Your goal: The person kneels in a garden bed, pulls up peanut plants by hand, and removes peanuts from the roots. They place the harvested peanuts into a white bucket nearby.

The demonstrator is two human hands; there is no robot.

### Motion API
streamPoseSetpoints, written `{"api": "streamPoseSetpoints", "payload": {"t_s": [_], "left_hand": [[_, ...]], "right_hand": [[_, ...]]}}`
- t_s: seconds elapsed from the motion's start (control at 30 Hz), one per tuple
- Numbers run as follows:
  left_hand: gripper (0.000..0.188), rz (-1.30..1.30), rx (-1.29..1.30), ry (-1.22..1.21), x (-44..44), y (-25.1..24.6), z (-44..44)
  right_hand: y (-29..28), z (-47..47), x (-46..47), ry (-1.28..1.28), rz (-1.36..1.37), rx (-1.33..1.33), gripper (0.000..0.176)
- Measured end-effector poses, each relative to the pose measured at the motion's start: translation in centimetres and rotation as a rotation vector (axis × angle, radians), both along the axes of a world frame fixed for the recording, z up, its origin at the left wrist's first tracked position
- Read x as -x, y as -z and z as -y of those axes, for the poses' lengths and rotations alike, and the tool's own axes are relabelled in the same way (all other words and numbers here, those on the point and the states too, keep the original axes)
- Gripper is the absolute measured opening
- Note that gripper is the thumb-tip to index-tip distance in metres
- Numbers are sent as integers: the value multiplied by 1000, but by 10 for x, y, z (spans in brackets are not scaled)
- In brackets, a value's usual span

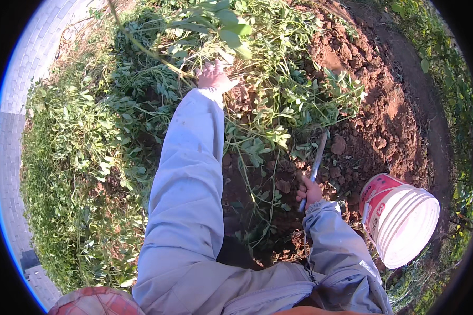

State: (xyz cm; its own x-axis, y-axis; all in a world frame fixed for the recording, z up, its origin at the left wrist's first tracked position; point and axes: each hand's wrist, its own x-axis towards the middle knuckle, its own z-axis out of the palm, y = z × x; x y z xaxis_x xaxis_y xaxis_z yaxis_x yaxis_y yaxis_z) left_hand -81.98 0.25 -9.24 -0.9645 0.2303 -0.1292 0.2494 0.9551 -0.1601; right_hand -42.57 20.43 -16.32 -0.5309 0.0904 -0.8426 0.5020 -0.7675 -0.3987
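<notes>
My left hand (216, 78) reaches forward into a mass of green leafy vines (268, 106), back of the hand up. Its fingers and thumb look spread over tangled stems and dry stalks, with the fingertips partly lost among them. Close beside it, a long stem (153, 49) rises toward the camera with broad leaves near the top. Lower on the right, my right hand (310, 192) is closed around a slim greyish tool handle (318, 155). The handle's far end runs up to the vines; no tool head shows.
A red and white plastic bucket (372, 193) leans on its side at the right, its pale end toward me. Reddish clods of soil (382, 114) lie beyond the vines. Grey brick paving (10, 145) borders the left, and a leafy hedge (457, 118) the right.
</notes>
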Motion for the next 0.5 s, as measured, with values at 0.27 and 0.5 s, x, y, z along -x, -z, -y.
{"api": "streamPoseSetpoints", "payload": {"t_s": [0.27,0.5], "left_hand": [[98,284,-34,-323,-14,55,33],[45,381,-206,-370,20,68,69]], "right_hand": [[-56,43,-23,-74,163,-244,21],[-120,46,-59,-62,175,-413,20]]}}
